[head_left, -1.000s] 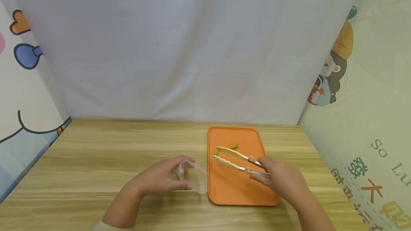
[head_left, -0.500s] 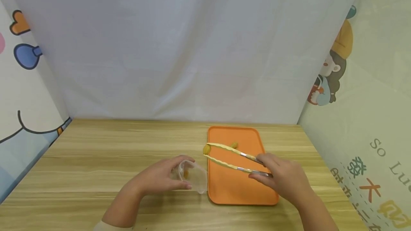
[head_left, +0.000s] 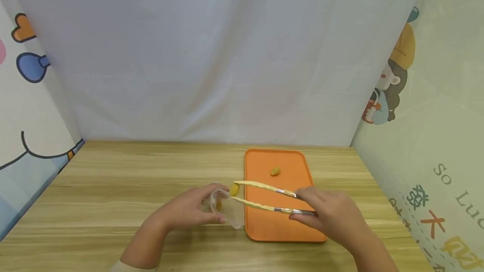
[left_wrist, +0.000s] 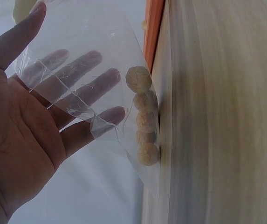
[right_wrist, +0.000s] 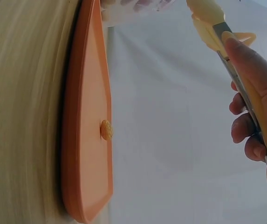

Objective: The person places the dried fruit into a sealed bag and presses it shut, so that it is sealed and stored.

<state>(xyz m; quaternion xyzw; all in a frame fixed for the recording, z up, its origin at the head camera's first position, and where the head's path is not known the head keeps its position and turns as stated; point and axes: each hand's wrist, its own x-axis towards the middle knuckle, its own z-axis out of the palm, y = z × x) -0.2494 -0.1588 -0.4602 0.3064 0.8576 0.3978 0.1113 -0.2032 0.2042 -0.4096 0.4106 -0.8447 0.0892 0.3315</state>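
In the head view my left hand holds a clear plastic bag by its mouth, left of the orange tray. Through its film the left wrist view shows several round, rough, tan-brown balls lying in a row at the bottom. My right hand grips tongs with cream tips and steel handles. Between the tong tips, just above the bag's mouth, is a yellow-brown ball. Another such ball lies on the orange tray.
The wooden table carries the tray and the bag. A pale curtain hangs along its back edge, and printed cloths flank both sides.
The tongs with the ball have moved left from over the tray, then down toward me, to the bag's mouth. My left hand and the bag have stayed put.
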